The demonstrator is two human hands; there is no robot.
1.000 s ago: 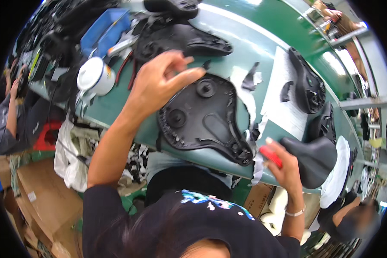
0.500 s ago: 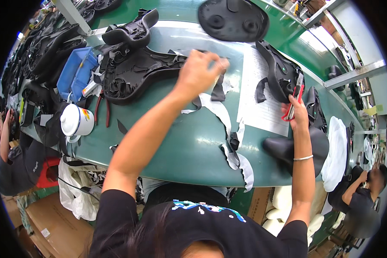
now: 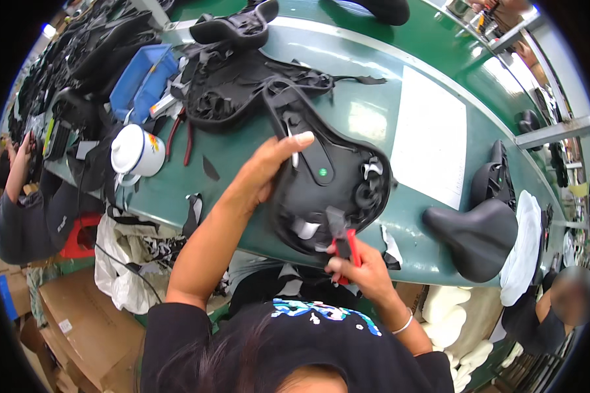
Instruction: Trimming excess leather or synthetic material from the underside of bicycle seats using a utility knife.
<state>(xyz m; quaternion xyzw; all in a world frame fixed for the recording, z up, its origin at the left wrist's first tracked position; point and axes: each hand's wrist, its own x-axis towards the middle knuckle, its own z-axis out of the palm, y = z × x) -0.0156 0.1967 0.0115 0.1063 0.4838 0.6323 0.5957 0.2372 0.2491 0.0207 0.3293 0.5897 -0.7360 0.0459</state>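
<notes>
Saddle shell (image 3: 347, 164), black, hollow side up, narrow end pointing away, at the near edge of the counter (image 3: 367, 108). Hands apart: left hand (image 3: 263, 169) clamped on its left rim; right hand (image 3: 368, 270) wrapped round a red knife (image 3: 347, 250), blade over the near rim, contact unclear. Rightward: paper sheet (image 3: 431, 137), smooth black saddle (image 3: 477, 237). Leftward: red-handled pliers (image 3: 189, 147), lidded white mug (image 3: 137, 154), blue bin (image 3: 134, 98).

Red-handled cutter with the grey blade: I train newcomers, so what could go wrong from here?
The red-handled, grey-bladed cutter in the bare right hand could slip toward the bare left hand, which grips the upturned black saddle by its side. The blade, held over the saddle's inside near the rim, might also gouge that surface if it strays.
</notes>
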